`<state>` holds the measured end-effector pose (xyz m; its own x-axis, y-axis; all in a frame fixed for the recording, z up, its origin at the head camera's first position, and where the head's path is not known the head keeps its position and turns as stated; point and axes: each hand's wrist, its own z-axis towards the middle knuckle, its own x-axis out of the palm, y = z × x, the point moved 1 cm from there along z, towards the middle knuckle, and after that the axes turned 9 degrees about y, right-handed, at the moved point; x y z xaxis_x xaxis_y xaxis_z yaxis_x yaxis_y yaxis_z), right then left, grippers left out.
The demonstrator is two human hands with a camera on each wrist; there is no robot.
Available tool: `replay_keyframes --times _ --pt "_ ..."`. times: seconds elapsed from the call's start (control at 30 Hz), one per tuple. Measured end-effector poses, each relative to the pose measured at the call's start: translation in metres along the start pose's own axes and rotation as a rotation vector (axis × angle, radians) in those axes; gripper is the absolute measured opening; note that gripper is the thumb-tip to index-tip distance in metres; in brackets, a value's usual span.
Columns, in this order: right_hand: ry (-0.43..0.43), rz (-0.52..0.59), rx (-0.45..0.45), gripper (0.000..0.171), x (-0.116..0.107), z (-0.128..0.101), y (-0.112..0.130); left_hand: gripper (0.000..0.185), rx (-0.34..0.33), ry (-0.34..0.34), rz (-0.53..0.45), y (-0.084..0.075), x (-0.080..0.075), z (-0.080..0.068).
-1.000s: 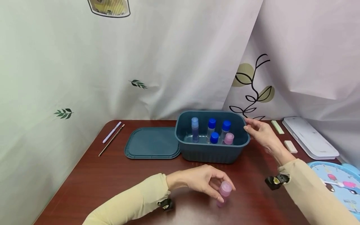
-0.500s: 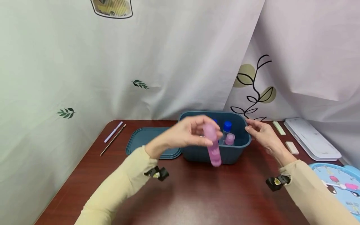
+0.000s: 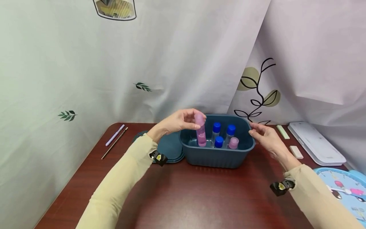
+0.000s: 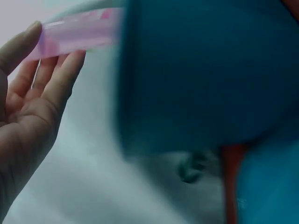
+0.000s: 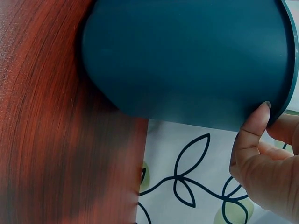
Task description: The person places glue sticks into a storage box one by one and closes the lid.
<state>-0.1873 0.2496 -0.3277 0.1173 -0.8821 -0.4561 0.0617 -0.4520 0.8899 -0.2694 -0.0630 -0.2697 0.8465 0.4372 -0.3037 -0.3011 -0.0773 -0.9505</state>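
Upright at the left end of the dark teal bin is a pink translucent bottle, its top between the thumb and fingers of my left hand. Its lower end is inside the bin; whether it touches the bottom I cannot tell. Also in the bin are several blue-capped bottles and another pink bottle. My right hand pinches the bin's right rim, and in the right wrist view its thumb lies against the outer wall. The light-blue-capped bottle is hidden behind the held one.
A flat teal lid lies left of the bin, partly behind my left forearm. Farther left are a lavender pen and a thin stick. On the right are two small pale blocks, a white case and a blue clock.
My left hand has lifted the pink bottle off the front of the table and carried it back and left, over the rim into the bin. My right hand stays on the rim.
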Motion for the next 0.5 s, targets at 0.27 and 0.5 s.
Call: replay_keyframes --times 0.27,0.5 --pt "0.002 0.015 0.009 0.051 0.001 0.0 -0.001 0.034 -0.131 0.222 0.189 0.033 -0.005 0.017" --pt "-0.003 0.003 -0.022 0.05 -0.001 -0.001 -0.001 0.031 -0.23 0.385 0.3 0.031 0.0 0.029"
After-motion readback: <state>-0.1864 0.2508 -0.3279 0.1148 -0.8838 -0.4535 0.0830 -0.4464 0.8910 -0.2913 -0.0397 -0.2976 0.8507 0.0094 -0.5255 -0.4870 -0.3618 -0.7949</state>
